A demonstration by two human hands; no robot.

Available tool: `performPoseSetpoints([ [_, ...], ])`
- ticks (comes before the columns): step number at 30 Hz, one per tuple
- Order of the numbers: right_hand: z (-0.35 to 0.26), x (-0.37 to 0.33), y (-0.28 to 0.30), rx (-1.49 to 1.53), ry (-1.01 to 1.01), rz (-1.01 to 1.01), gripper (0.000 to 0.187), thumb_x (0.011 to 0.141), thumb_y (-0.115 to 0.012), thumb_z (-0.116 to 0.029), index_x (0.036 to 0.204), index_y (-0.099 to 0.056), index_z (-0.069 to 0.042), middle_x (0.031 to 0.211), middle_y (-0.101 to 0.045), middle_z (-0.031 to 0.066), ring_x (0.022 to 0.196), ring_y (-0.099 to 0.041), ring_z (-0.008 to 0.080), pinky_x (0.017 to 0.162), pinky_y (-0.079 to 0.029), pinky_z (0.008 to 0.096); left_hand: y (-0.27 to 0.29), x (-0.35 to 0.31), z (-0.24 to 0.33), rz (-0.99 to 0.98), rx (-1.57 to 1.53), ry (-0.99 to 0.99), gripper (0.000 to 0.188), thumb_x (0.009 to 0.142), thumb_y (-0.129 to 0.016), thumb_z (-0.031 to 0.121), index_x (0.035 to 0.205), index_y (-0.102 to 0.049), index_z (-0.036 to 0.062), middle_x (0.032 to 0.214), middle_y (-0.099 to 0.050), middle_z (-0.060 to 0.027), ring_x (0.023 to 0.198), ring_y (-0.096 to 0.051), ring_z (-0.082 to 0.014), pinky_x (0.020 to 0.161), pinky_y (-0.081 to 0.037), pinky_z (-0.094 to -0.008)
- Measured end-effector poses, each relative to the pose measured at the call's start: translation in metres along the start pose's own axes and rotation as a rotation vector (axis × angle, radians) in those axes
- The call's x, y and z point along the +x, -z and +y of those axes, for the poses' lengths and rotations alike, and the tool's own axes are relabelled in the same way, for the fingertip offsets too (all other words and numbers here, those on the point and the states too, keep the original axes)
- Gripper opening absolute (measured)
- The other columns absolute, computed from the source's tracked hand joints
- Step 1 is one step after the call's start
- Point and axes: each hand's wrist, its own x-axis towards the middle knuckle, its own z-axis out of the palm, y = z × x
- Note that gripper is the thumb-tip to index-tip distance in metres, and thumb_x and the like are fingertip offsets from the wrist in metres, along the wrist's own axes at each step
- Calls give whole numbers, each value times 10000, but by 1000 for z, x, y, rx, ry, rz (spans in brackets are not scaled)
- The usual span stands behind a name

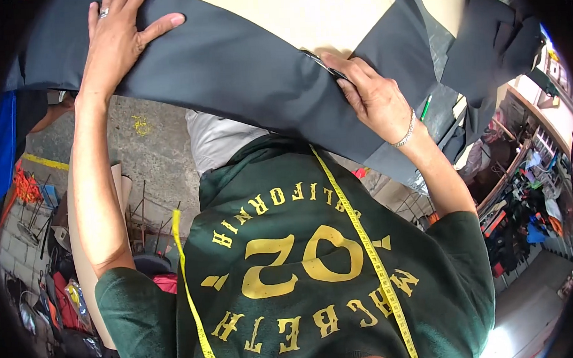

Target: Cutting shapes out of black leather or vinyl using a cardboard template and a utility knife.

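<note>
A long piece of dark navy fabric lies across a beige table top. My left hand, with a ring on one finger, lies flat on the fabric at the upper left, fingers spread. My right hand, with a bracelet at the wrist, grips a slim dark tool at the fabric's upper edge; it looks like scissors, mostly hidden by my fingers. A yellow tape measure hangs around my neck over my green shirt.
More dark fabric pieces lie at the upper right of the table. A green pen rests near my right wrist. Below the table is a concrete floor. Bags and racks crowd the left, shelves with tools the right.
</note>
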Motion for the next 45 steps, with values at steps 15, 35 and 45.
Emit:
performPoseSetpoints([
  [15, 25, -40, -31, -98, -93, -54, 432, 993, -583, -80, 1408, -550, -192, 1101, -641, 94, 800, -656, 361, 703, -581, 451, -89, 6, -77, 361, -35, -334, 721, 899, -672, 582, 1536, -471, 311, 1654, -335, -70, 1537, -254, -369, 1202, -199, -672],
  [35, -16, -56, -46, -139, -264, 61, 552, 917, -600, -25, 1437, -537, -202, 1057, -646, 87, 770, -648, 284, 693, -539, 373, -159, 48, 148, 134, -163, -841, 578, 756, -825, 312, 1224, -630, 34, 1236, -603, -118, 1207, -606, -289, 899, -575, -394],
  [45, 0, 74, -169, 135, -649, 1098, 481, 993, -537, -88, 1469, -483, -133, 1349, -610, 190, 1194, -618, 406, 997, -522, 451, -164, 82, 141, 185, 1, -999, 824, 775, -830, 423, 1410, -518, 1, 1433, -526, -128, 1324, -529, -314, 1027, -519, -374],
])
